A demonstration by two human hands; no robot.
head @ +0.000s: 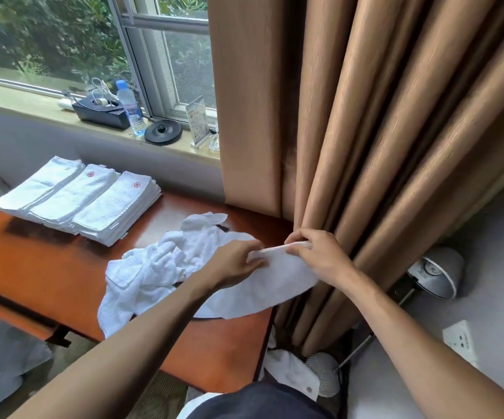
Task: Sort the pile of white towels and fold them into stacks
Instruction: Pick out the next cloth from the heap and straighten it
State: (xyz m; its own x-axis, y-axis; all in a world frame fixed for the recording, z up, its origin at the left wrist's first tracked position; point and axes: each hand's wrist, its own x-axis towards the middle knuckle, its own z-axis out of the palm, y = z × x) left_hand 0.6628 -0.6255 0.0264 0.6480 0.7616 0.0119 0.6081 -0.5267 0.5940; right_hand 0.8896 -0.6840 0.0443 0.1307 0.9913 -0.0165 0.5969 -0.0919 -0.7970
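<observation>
Pinching the upper hem of a white terry towel [278, 285], the left grip [238, 263] and right grip [314, 257] sit close together, fingers and thumbs curled onto the cloth edge. This towel drapes over the right end of the orange-brown wooden table [48, 267], beside the tan pleated curtain [365, 146]. A crumpled pile of white towels [153, 267] lies just left, touching it. Three folded white towel stacks [78, 201] sit side by side at the table's far left corner.
</observation>
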